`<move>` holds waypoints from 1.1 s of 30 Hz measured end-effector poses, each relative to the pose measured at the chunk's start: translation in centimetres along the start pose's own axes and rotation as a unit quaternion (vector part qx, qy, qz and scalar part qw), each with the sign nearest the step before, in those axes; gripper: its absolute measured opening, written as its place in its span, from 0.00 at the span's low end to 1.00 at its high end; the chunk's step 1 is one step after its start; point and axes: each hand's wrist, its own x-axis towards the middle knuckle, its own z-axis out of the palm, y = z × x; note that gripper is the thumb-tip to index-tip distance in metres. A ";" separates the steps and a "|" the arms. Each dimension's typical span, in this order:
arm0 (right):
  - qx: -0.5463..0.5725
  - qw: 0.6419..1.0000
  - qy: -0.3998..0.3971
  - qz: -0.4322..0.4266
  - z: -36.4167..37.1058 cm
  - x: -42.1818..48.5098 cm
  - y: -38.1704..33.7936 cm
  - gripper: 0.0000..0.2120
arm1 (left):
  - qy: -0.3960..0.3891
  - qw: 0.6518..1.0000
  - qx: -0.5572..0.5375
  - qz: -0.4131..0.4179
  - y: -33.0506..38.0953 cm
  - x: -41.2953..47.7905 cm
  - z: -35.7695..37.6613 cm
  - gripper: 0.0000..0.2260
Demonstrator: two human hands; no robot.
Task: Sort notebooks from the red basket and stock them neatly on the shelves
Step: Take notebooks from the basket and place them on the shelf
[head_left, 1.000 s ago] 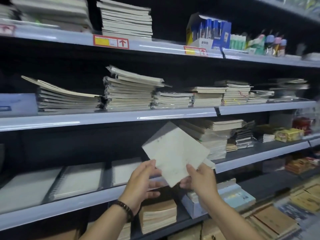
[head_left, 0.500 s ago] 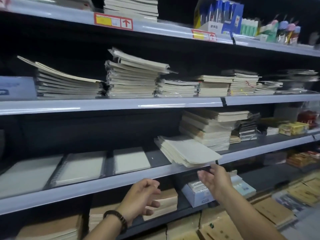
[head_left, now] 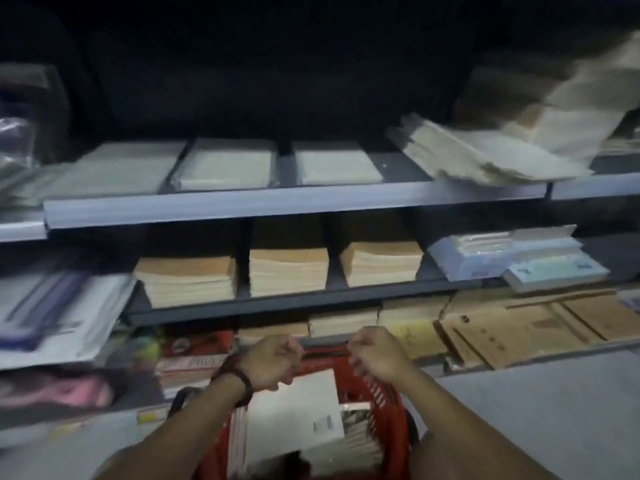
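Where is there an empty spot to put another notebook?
On the grey-edged shelf, the dark bare patch between the small white notebook and the leaning pile. The brown stacks below sit crowded, with only thin gaps.

Red basket [head_left: 391, 424]: near, low centre | white notebook [head_left: 294, 410]: tilted atop others inside it | grey shelf [head_left: 277, 202]: pale notebooks [head_left: 225, 164] flat, side by side; slanted stack [head_left: 485, 154] at right | below: three tan stacks [head_left: 287, 271].
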 end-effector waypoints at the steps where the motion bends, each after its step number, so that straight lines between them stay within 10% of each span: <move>1: -0.028 1.000 -0.007 0.009 1.9 0.5 1.5 0.10 | 0.007 1.000 0.006 -0.024 -2.3 0.3 0.1 0.06; 21: -0.176 0.967 -0.033 0.179 14.2 6.3 16.2 0.20 | -0.036 0.953 0.265 -0.141 -21.2 7.2 7.7 0.18; 29: -0.149 0.968 0.043 0.196 13.2 4.7 13.8 0.09 | -0.061 0.968 0.020 -0.241 -20.2 6.2 9.4 0.21; 33: 0.198 0.936 -0.045 0.288 11.7 3.4 11.2 0.08 | -0.081 0.911 -0.227 -0.336 -18.0 4.6 10.2 0.33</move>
